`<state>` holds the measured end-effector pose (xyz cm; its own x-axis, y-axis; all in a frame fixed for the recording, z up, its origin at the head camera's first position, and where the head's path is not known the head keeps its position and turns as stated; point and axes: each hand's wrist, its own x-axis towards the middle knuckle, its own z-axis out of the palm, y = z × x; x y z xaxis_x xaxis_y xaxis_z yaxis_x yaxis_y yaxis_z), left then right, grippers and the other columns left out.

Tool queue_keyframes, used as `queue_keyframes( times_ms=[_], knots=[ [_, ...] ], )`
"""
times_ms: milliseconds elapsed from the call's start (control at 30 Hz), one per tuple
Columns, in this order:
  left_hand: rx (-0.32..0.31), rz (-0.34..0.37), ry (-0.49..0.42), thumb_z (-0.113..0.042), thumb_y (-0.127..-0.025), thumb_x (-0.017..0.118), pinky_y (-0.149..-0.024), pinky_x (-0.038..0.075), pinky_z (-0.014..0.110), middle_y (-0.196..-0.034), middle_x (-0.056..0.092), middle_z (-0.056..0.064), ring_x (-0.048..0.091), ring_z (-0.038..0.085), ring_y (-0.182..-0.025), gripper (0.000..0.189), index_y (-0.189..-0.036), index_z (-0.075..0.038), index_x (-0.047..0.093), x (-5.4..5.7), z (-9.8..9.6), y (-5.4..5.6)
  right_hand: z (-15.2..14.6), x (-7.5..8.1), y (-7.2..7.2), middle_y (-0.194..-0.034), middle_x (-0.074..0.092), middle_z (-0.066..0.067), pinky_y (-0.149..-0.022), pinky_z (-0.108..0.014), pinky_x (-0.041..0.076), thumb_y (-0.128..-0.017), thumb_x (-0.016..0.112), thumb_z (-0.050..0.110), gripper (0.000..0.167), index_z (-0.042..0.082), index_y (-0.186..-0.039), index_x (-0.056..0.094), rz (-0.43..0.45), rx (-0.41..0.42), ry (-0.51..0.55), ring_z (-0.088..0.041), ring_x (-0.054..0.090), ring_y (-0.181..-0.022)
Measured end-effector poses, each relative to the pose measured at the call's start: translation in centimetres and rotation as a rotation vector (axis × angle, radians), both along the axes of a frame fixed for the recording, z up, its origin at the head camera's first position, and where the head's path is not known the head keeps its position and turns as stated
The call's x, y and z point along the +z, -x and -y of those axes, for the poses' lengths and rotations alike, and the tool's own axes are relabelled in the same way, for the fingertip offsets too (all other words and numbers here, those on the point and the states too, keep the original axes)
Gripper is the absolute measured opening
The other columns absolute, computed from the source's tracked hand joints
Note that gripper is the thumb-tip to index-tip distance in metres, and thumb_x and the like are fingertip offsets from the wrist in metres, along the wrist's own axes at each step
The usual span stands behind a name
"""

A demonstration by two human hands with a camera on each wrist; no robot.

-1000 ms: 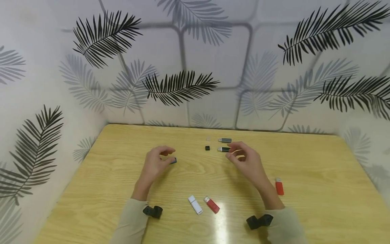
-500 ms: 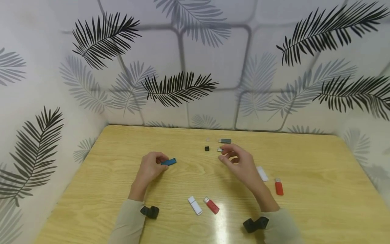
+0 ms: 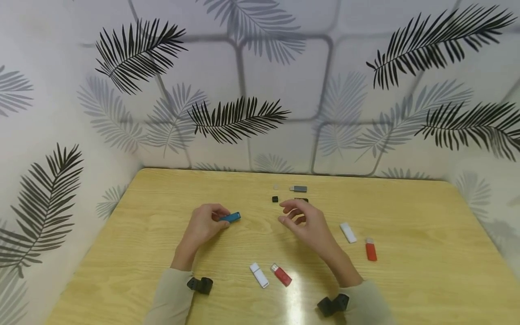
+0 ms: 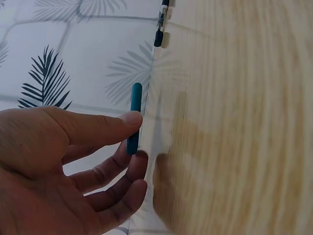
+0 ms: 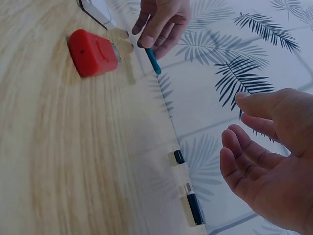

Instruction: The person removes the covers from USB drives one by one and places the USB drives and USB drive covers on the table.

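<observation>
My left hand (image 3: 205, 224) pinches a blue USB stick (image 3: 233, 217) between thumb and fingers. In the left wrist view the stick (image 4: 135, 100) is seen edge-on, held above the table. My right hand (image 3: 306, 225) holds nothing; its fingers are loosely bent, with a gap between thumb and fingertips. Just beyond it lies a black USB stick (image 3: 301, 199), partly hidden by the fingers in the head view. The right wrist view shows that stick's black body (image 5: 195, 208) and metal plug, with a small black cap (image 5: 179, 156) apart from it.
A grey USB stick (image 3: 299, 188) and a tiny pale piece (image 3: 276, 187) lie at the back of the wooden table (image 3: 134, 243). Nearer are a white stick (image 3: 259, 275) and a red stick (image 3: 281, 275). On the right lie another white stick (image 3: 348, 233) and red stick (image 3: 371, 250).
My right hand has moved left and nearer, uncovering the right-hand white stick. The blue stick, mostly hidden earlier, shows more in my left hand and has shifted slightly right.
</observation>
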<state>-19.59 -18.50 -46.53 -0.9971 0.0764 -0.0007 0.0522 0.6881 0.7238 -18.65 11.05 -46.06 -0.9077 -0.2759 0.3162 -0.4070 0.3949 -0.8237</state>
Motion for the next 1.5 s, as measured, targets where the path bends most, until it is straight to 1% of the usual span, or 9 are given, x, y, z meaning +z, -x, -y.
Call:
queue_keyframes(
  times_ms=[267, 400, 567, 633, 800, 933, 1100, 1333, 1500],
  knots=[
    [-0.024, -0.003, -0.027, 0.000, -0.088, 0.080, -0.081, 0.057, 0.041, -0.100, 0.071, 0.007, 0.066, 0.022, -0.090, 0.017, -0.103, -0.006, 0.077, -0.2, -0.5, 0.0, 0.8, -0.3, -0.3, -0.105, 0.069, -0.013, -0.075, -0.032, 0.059, -0.091, 0.079, 0.011, 0.030, 0.010, -0.120, 0.070, 0.025, 0.044, -0.016, -0.017, 0.067, -0.089],
    [-0.040, -0.016, -0.057, -0.001, -0.089, 0.079, -0.081, 0.056, 0.041, -0.101, 0.071, 0.007, 0.065, 0.023, -0.091, 0.017, -0.104, -0.007, 0.077, -0.1, -0.7, -0.1, 1.1, -0.4, -0.3, -0.104, 0.069, -0.013, -0.074, -0.031, 0.059, -0.090, 0.080, 0.008, 0.030, 0.009, -0.119, 0.070, 0.017, 0.052, -0.011, -0.018, 0.068, -0.088],
    [-0.079, -0.037, -0.102, 0.001, -0.088, 0.079, -0.081, 0.057, 0.042, -0.102, 0.071, 0.007, 0.066, 0.024, -0.090, 0.017, -0.103, -0.006, 0.077, 0.1, -1.0, -0.1, 1.3, -0.5, -0.4, -0.104, 0.069, -0.014, -0.074, -0.032, 0.060, -0.090, 0.079, 0.005, 0.030, 0.007, -0.119, 0.070, -0.005, 0.079, -0.001, -0.019, 0.068, -0.087],
    [-0.100, -0.048, -0.110, 0.002, -0.087, 0.079, -0.080, 0.057, 0.042, -0.101, 0.072, 0.007, 0.066, 0.023, -0.088, 0.017, -0.103, -0.005, 0.077, 0.1, -1.2, -0.1, 1.4, -0.5, -0.6, -0.104, 0.069, -0.014, -0.074, -0.032, 0.060, -0.090, 0.079, 0.005, 0.030, 0.007, -0.119, 0.070, -0.013, 0.093, 0.000, -0.020, 0.068, -0.087],
    [-0.118, -0.059, -0.116, 0.002, -0.086, 0.080, -0.079, 0.057, 0.039, -0.100, 0.072, 0.005, 0.066, 0.020, -0.087, 0.018, -0.101, -0.006, 0.078, 0.0, -1.7, -0.1, 1.9, -0.7, -0.9, -0.105, 0.069, -0.014, -0.074, -0.033, 0.060, -0.089, 0.080, 0.005, 0.035, 0.007, -0.121, 0.068, -0.019, 0.127, -0.014, -0.021, 0.069, -0.088],
    [-0.119, -0.047, -0.118, 0.001, -0.086, 0.081, -0.082, 0.057, 0.040, -0.102, 0.072, 0.004, 0.066, 0.020, -0.089, 0.017, -0.101, -0.007, 0.078, 0.1, -2.1, -0.2, 2.3, -1.0, -1.0, -0.106, 0.068, -0.013, -0.075, -0.033, 0.060, -0.089, 0.081, 0.005, 0.037, 0.004, -0.123, 0.067, -0.015, 0.145, -0.037, -0.020, 0.069, -0.089],
    [-0.127, -0.023, -0.130, 0.001, -0.087, 0.080, -0.083, 0.057, 0.040, -0.101, 0.071, 0.003, 0.065, 0.018, -0.090, 0.017, -0.102, -0.008, 0.078, 0.5, -2.7, -0.5, 2.5, -1.1, -0.9, -0.106, 0.068, -0.012, -0.075, -0.033, 0.060, -0.089, 0.081, 0.005, 0.036, 0.004, -0.122, 0.068, -0.021, 0.139, -0.040, -0.019, 0.069, -0.088],
    [-0.199, -0.039, -0.141, 0.002, -0.087, 0.079, -0.079, 0.057, 0.036, -0.102, 0.070, 0.004, 0.065, 0.018, -0.089, 0.017, -0.102, -0.006, 0.078, 0.4, -3.4, -0.6, 2.5, -1.4, -1.0, -0.109, 0.068, -0.013, -0.077, -0.037, 0.061, -0.088, 0.082, 0.005, 0.037, 0.004, -0.122, 0.068, -0.037, 0.146, -0.065, -0.025, 0.068, -0.092],
    [-0.230, -0.041, -0.138, 0.001, -0.088, 0.080, -0.078, 0.057, 0.034, -0.102, 0.070, 0.005, 0.065, 0.017, -0.088, 0.017, -0.102, -0.007, 0.078, 0.4, -3.8, -0.7, 2.7, -1.7, -1.1, -0.112, 0.067, -0.012, -0.078, -0.037, 0.061, -0.088, 0.082, 0.005, 0.037, 0.005, -0.122, 0.069, -0.037, 0.147, -0.086, -0.026, 0.069, -0.095]
  ],
)
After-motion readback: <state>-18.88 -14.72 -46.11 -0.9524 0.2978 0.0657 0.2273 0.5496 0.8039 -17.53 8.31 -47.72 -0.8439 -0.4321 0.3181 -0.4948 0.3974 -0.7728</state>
